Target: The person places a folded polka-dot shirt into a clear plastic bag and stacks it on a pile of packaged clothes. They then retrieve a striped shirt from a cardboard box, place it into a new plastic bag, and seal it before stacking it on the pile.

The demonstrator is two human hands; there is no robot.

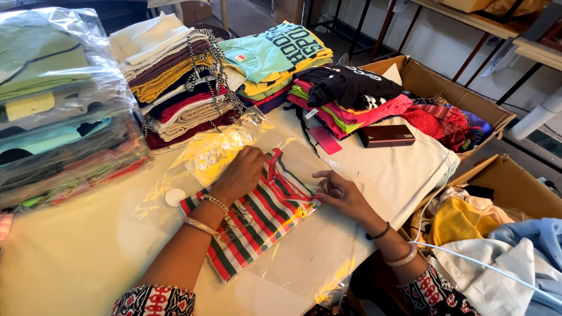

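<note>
Left hand: I see my left hand (243,172) lying flat on the striped garment (254,213), fingers together and curled down over its upper edge, pressing rather than gripping
Right hand: my right hand (342,196) rests at the garment's right edge, fingers slightly apart, tips on the clear plastic bag (304,263)
Garment: folded, red, green and white stripes, lying on the table (76,257) inside or on the clear bag, I cannot tell which
Table right: a dark brown box (386,136) sits beyond my right hand, well apart from it
Boxes: open cardboard boxes (515,181) of loose clothes stand off the table's right side
Far stacks: folded clothes (175,88) piled behind the garment, a beaded string (216,70) draped over them
Far left: a bagged stack of clothes (52,105)
</note>
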